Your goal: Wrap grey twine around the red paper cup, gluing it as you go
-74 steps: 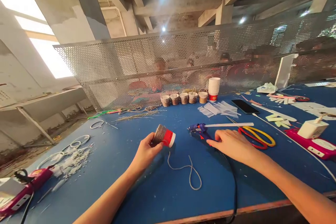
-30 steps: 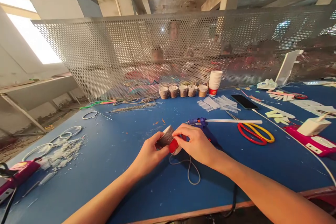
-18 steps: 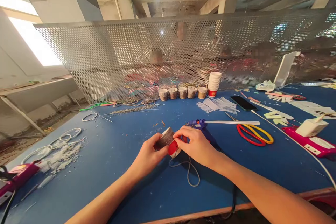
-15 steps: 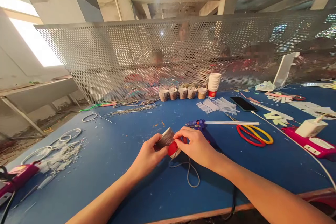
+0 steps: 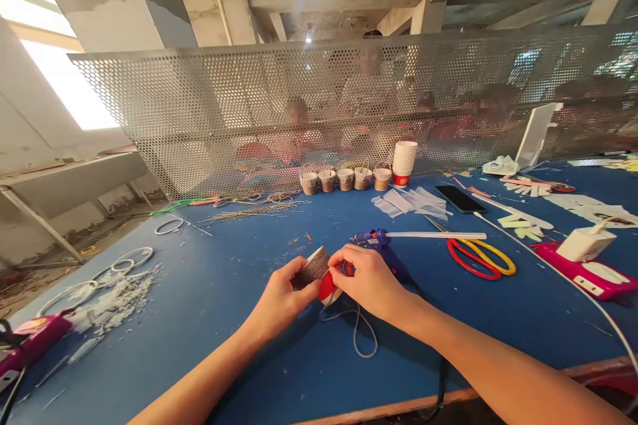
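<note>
A small paper cup (image 5: 319, 273), partly wrapped in grey cord with a red band near its rim, is held just above the blue table (image 5: 209, 319). My left hand (image 5: 282, 299) grips its wrapped end. My right hand (image 5: 366, 282) pinches the red rim end, fingers closed. A loose tail of grey cord (image 5: 359, 335) hangs from the cup and loops on the table below. The blue glue gun (image 5: 379, 240) lies just behind my right hand, its white glue stick pointing right.
Red and yellow scissors (image 5: 481, 257) lie to the right, with a black phone (image 5: 458, 199), a pink power strip (image 5: 595, 272) with a white charger, and paper scraps. Several wrapped cups (image 5: 343, 179) and a white cup stack (image 5: 403, 163) stand by the perforated metal screen (image 5: 249, 113); people sit behind it.
My right hand left the table by the glue gun and came onto the cup's red end. Both hands have since held the cup with little movement.
</note>
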`<state>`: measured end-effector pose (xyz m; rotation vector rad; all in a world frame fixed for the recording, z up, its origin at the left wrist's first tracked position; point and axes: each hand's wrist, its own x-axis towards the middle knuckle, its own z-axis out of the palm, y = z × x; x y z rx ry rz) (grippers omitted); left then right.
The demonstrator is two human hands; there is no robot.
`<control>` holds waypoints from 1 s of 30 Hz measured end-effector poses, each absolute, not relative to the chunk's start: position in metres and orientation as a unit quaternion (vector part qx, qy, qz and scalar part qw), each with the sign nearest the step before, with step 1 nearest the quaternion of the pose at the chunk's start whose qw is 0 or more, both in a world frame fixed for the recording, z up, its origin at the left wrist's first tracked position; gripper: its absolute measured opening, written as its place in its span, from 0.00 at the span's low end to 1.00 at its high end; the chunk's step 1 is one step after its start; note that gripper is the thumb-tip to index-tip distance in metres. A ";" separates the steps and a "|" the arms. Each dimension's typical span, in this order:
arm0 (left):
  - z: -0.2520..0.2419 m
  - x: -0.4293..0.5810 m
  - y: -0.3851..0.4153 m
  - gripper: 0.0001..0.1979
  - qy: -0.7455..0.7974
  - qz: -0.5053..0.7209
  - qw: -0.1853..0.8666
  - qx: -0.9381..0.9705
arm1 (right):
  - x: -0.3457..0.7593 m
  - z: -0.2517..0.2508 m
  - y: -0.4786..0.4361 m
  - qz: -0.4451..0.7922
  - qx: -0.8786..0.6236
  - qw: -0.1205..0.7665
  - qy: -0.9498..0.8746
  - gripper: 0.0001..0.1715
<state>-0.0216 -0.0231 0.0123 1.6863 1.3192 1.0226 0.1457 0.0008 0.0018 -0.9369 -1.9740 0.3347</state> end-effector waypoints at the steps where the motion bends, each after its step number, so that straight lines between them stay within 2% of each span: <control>1: 0.012 -0.022 -0.023 0.09 0.519 0.397 0.370 0.661 | 0.145 0.002 0.001 0.131 -0.379 0.450 -0.798 0.10; 14: 0.011 -0.023 -0.021 0.09 0.529 0.379 0.351 0.674 | 0.145 0.003 -0.002 0.122 -0.382 0.455 -0.795 0.11; 24: 0.009 -0.026 -0.020 0.09 0.533 0.367 0.326 0.689 | 0.145 0.008 -0.003 0.217 -0.429 0.428 -0.765 0.09; 30: 0.007 -0.027 -0.022 0.07 0.527 0.355 0.306 0.709 | 0.145 0.009 -0.003 0.226 -0.436 0.424 -0.761 0.09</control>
